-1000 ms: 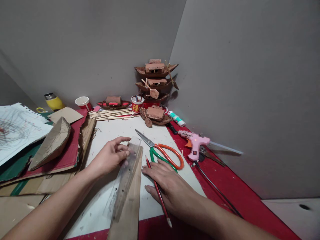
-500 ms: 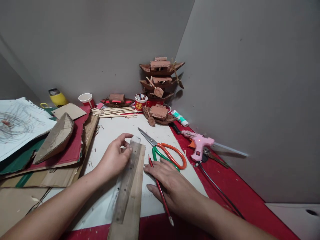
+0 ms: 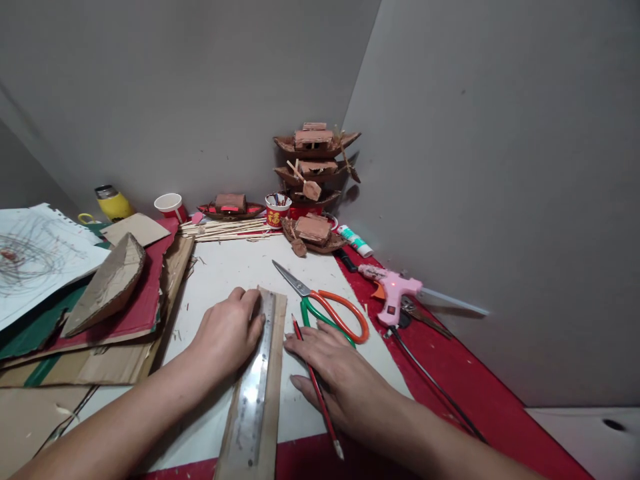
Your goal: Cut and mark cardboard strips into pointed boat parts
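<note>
A clear ruler (image 3: 256,393) lies along a narrow strip of brown cardboard (image 3: 273,400) on the white work sheet. My left hand (image 3: 227,330) grips the ruler's far left edge, its fingers curled and the thumb against that edge. To the right of the strip, my right hand (image 3: 333,367) rests low on the sheet with a red-and-black pencil (image 3: 315,383) tucked between thumb and index finger. Just beyond its fingertips lie scissors (image 3: 307,291) with one orange and one green handle, their blades pointing away to the left.
Right, a pink glue gun (image 3: 395,290) with a trailing cord lies on red cloth (image 3: 480,380). Brown model boats (image 3: 315,230) stand at the back near thin sticks (image 3: 225,230) and paper cups (image 3: 171,207). At left, a cardboard hull (image 3: 107,287) sits on stacked cardboard.
The ruler has turned to lie flatter and straighter along the cardboard strip, and my left hand has shifted slightly left and nearer with it. My right hand keeps the pencil in place.
</note>
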Tool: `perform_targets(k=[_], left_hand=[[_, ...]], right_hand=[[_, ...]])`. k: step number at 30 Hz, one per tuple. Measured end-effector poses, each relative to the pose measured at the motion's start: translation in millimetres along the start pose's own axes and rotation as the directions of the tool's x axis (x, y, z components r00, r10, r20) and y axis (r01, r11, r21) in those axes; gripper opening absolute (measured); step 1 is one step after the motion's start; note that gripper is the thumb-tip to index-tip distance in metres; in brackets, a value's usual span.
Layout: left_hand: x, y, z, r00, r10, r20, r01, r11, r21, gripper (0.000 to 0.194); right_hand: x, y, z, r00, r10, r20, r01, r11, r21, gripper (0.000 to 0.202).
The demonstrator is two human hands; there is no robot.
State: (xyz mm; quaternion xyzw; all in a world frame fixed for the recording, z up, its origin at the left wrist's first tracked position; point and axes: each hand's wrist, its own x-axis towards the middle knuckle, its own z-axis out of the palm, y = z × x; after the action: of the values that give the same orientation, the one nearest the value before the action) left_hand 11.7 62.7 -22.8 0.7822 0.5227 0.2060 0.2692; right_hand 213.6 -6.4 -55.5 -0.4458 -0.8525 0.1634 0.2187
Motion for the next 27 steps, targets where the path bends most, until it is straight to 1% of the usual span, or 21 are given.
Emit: perform_targets(k=[1, 2, 3, 5, 6, 8, 10, 12, 22, 27], left_hand=[[-3.0, 1.6, -0.5, 0.999, 0.030, 0.013, -0.032, 0.990, 0.140, 0.032], [-6.4, 2.6, -0.5, 0.997, 0.071, 0.029, -0.076, 0.960, 0.270, 0.035], [-10.3, 2.9, 0.2, 0.992, 0.116, 0.046, -0.125, 0.928, 0.352, 0.038], [-18.9, 1.2, 3.8, 0.973, 0.213, 0.090, -0.231, 0.880, 0.415, 0.045], [-23.2, -0.7, 6.5, 0.961, 0.247, 0.121, -0.275, 0.859, 0.431, 0.049], [-30.7, -5.1, 12.8, 0.944, 0.270, 0.188, -0.328, 0.832, 0.448, 0.055], [-35.4, -8.9, 18.6, 0.937, 0.262, 0.232, -0.343, 0.823, 0.452, 0.059], [-37.0, -11.2, 22.4, 0.934, 0.255, 0.251, -0.346, 0.821, 0.454, 0.060], [-31.2, -14.3, 23.4, 0.914, 0.308, 0.264, -0.397, 0.811, 0.430, 0.061], [-30.0, -16.1, 24.8, 0.911, 0.317, 0.263, -0.405, 0.805, 0.433, 0.051]], right_hand=[[0.3, -0.3, -0.4, 1.000, 0.003, 0.000, -0.003, 1.000, 0.001, 0.037], [0.5, -0.7, -0.8, 1.000, 0.006, 0.001, -0.006, 1.000, 0.001, 0.037], [0.7, -1.1, -1.2, 1.000, 0.007, 0.005, -0.007, 1.000, 0.001, 0.037], [1.0, -2.1, -1.9, 1.000, 0.007, 0.012, -0.007, 1.000, -0.001, 0.036], [1.2, -2.5, -2.2, 1.000, 0.008, 0.014, -0.008, 1.000, -0.004, 0.036], [1.3, -3.0, -2.2, 1.000, 0.011, 0.016, -0.010, 1.000, -0.009, 0.036], [1.3, -3.1, -1.7, 1.000, 0.012, 0.021, -0.012, 1.000, -0.010, 0.037], [1.2, -3.2, -0.6, 1.000, 0.004, 0.021, -0.004, 1.000, -0.011, 0.037], [5.1, -3.6, 7.4, 0.999, 0.025, -0.040, -0.027, 0.999, -0.036, 0.044], [5.0, -2.5, 8.1, 0.998, 0.032, -0.050, -0.034, 0.999, -0.041, 0.043]])
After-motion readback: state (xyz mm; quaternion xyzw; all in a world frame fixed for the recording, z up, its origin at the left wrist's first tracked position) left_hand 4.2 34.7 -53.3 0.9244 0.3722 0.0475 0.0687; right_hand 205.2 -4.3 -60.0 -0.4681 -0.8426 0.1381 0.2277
